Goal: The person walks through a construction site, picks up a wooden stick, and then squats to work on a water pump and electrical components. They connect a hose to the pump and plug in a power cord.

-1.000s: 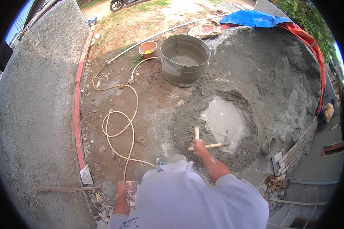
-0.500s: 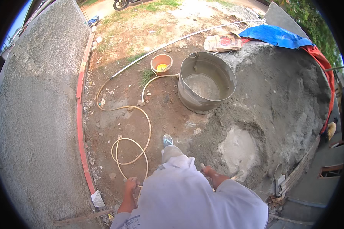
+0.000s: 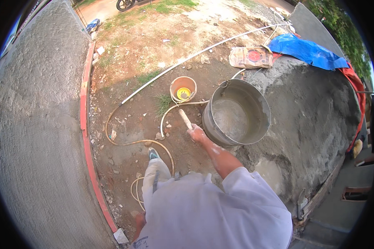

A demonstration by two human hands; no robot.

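Note:
My right hand is stretched forward and closed round a pale wooden handle. One end of the handle points toward a terracotta-coloured bucket with something yellow inside. What the handle belongs to does not show. Just right of my right hand stands a big grey metal tub with a grey, wet-looking bottom. Low beside my shirt, my left hand is only partly visible, its fingers hidden. It is nearest to the loops of a tan hose on the ground.
A heap of grey mortar or sand rises on the right, with a blue tarp on its far edge. A paper sack lies behind the tub. Along the left runs a red board beside a grey slab.
My right hand has swung forward and left with the handle, from beside the pale puddle to beside the tub. My left hand has dropped back toward my body. My foot has shifted left.

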